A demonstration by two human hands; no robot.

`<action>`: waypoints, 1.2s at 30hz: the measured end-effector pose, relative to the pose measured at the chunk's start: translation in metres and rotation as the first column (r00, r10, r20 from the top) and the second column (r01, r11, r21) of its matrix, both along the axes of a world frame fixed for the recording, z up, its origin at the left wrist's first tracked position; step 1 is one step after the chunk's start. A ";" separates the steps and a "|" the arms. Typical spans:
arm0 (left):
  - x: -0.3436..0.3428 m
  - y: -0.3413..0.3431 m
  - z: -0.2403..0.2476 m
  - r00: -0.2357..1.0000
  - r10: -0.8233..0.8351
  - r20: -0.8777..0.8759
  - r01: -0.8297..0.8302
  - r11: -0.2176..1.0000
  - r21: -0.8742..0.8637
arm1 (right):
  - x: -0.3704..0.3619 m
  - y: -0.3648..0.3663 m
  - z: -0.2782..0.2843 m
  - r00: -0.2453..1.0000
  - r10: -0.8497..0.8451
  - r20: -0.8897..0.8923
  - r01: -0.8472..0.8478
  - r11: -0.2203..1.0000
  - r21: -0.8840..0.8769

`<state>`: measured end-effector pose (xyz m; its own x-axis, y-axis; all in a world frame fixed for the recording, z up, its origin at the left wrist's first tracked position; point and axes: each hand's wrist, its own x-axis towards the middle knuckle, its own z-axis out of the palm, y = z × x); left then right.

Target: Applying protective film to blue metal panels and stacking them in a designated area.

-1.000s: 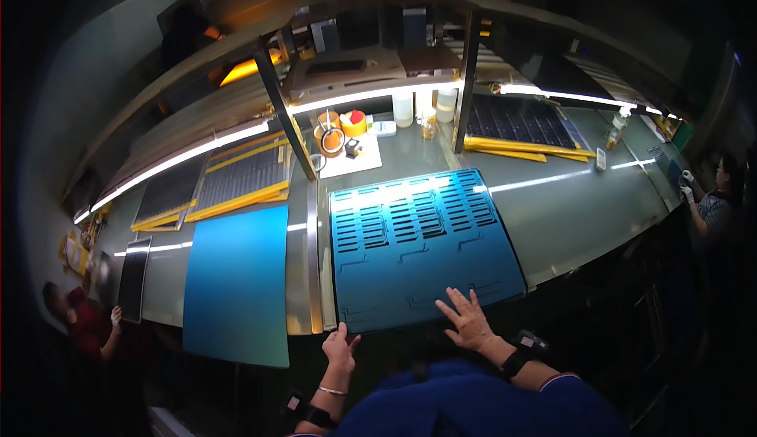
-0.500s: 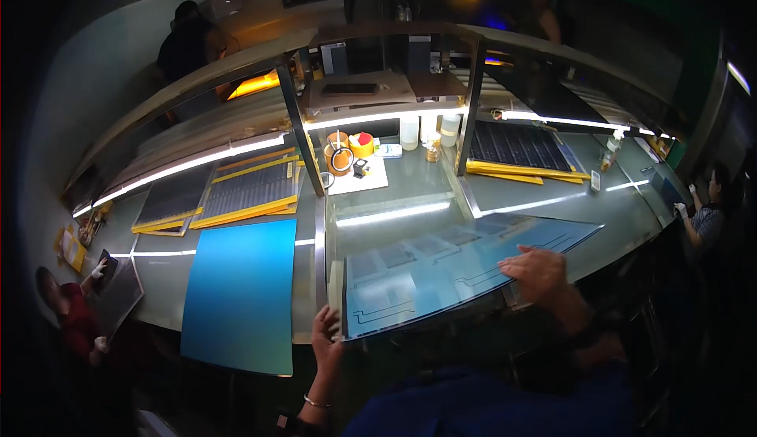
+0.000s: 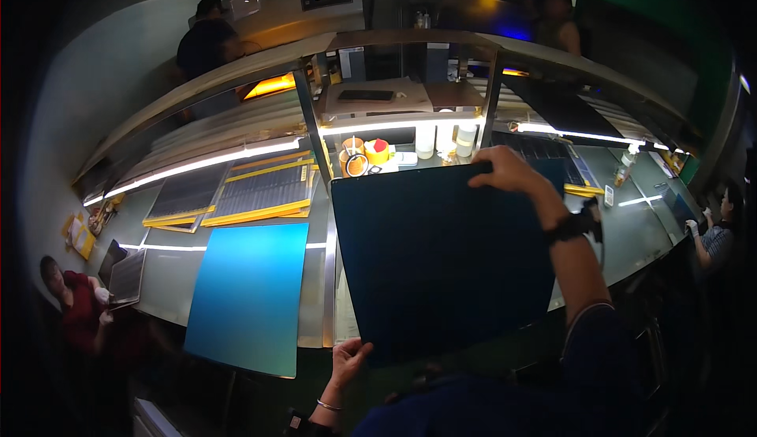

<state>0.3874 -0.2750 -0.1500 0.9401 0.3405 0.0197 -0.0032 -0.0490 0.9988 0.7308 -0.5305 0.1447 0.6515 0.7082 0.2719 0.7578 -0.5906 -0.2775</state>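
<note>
A large dark blue-black sheet [image 3: 445, 260] is tilted up in front of me over the bench. My left hand [image 3: 348, 360] pinches its lower left corner between thumb and fingers. At its upper edge, right of the middle, my right hand [image 3: 509, 173] grips the rim, with the forearm crossing the sheet's right side. To the left, a bright blue sheet [image 3: 248, 299] lies on the bench, its near end reaching the front edge. Neither hand touches it.
Yellow-edged panels [image 3: 260, 193] are stacked at the back left, others [image 3: 583, 189] at the right. Cups [image 3: 377, 152] and bottles [image 3: 465, 139] stand under a lit shelf. Co-workers in red [image 3: 83, 303] and in stripes [image 3: 716, 236] handle panels at either side.
The sheet before me has been tipped from nearly flat to raised and now looks dark. My right hand has moved up to its far edge; my left hand has closed on the near corner.
</note>
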 end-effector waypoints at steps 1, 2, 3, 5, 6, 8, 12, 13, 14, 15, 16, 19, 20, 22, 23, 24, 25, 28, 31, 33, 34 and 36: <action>0.001 0.000 -0.004 0.998 0.036 0.050 -0.037 0.999 0.008 | 0.028 0.009 -0.028 0.989 0.010 -0.147 0.007 0.993 0.118; 0.008 -0.009 0.003 0.996 0.086 0.028 -0.083 0.991 -0.109 | 0.055 0.010 -0.055 0.959 0.020 -0.282 0.046 0.973 0.226; 0.009 -0.012 0.003 0.995 0.093 0.022 -0.090 0.990 -0.106 | 0.066 0.019 -0.087 0.998 -0.065 -0.008 0.065 0.993 0.099; 0.019 -0.007 -0.001 0.986 0.150 -0.066 -0.162 0.955 -0.250 | 0.065 0.022 -0.150 0.988 0.000 0.152 0.000 1.000 -0.002; 0.025 -0.005 -0.005 0.987 0.149 -0.066 -0.161 0.956 -0.247 | 0.062 0.012 -0.193 0.982 0.081 0.170 -0.094 0.993 0.070; 0.021 0.000 -0.023 0.970 0.165 -0.176 -0.226 0.879 -0.421 | -0.009 -0.003 -0.202 0.975 -0.008 -0.222 -0.022 0.991 -0.133; 0.016 0.017 -0.030 0.940 0.214 -0.264 -0.319 0.823 -0.470 | -0.127 -0.075 -0.228 0.787 -0.309 -0.533 0.123 0.927 -0.355; 0.021 0.023 -0.035 0.950 0.193 -0.244 -0.288 0.842 -0.456 | -0.148 -0.087 -0.227 0.679 -0.429 -0.596 0.160 0.879 -0.450; 0.034 0.024 -0.034 0.951 0.180 -0.253 -0.282 0.841 -0.461 | -0.161 -0.097 -0.238 0.653 -0.453 -0.607 0.191 0.874 -0.447; 0.050 0.028 -0.030 0.956 0.156 -0.248 -0.258 0.848 -0.463 | -0.172 -0.104 -0.251 0.625 -0.476 -0.618 0.223 0.868 -0.443; 0.061 0.030 -0.025 0.960 0.141 -0.243 -0.242 0.853 -0.462 | -0.176 -0.105 -0.262 0.619 -0.480 -0.621 0.223 0.866 -0.448; 0.068 0.032 -0.007 0.952 0.131 -0.277 -0.242 0.875 -0.419 | -0.172 -0.096 -0.285 0.780 -0.427 -0.458 0.316 0.900 -0.301; 0.064 0.047 -0.034 0.947 0.140 -0.290 -0.217 0.943 -0.254 | -0.166 -0.092 -0.287 0.798 -0.417 -0.435 0.308 0.903 -0.300; 0.060 0.054 -0.009 0.934 0.334 -0.125 -0.294 0.920 0.260 | -0.159 -0.095 -0.301 0.813 -0.431 -0.392 0.315 0.891 -0.327; 0.054 0.057 0.006 0.903 0.410 0.127 -0.380 0.627 0.680 | -0.160 -0.095 -0.304 0.808 -0.440 -0.393 0.322 0.887 -0.332; 0.042 0.065 0.016 0.838 0.523 0.159 -0.493 0.597 0.633 | -0.161 -0.095 -0.304 0.811 -0.454 -0.368 0.340 0.879 -0.336; 0.026 0.078 0.021 0.751 0.635 0.184 -0.603 0.544 0.583 | -0.162 -0.092 -0.304 0.819 -0.459 -0.345 0.349 0.875 -0.337; -0.053 0.132 -0.024 0.424 0.833 0.356 -0.733 0.085 0.675 | -0.163 -0.082 -0.295 0.794 -0.474 -0.381 0.347 0.868 -0.356; -0.123 0.171 -0.078 -0.135 0.989 -0.054 -0.746 -0.065 0.662 | -0.172 -0.071 -0.296 0.789 -0.501 -0.357 0.399 0.858 -0.323; -0.142 0.184 -0.088 0.383 0.813 -0.439 -0.856 0.132 -0.500 | -0.182 -0.068 -0.293 0.824 -0.447 -0.348 0.389 0.893 -0.225; -0.139 0.185 -0.083 0.468 0.764 -0.444 -0.741 0.066 -0.668 | -0.189 -0.064 -0.292 0.857 -0.387 -0.341 0.367 0.922 -0.123; -0.160 0.208 -0.101 0.592 0.726 -0.349 -0.573 0.075 -0.816 | -0.201 -0.051 -0.285 0.871 -0.350 -0.345 0.354 0.934 -0.054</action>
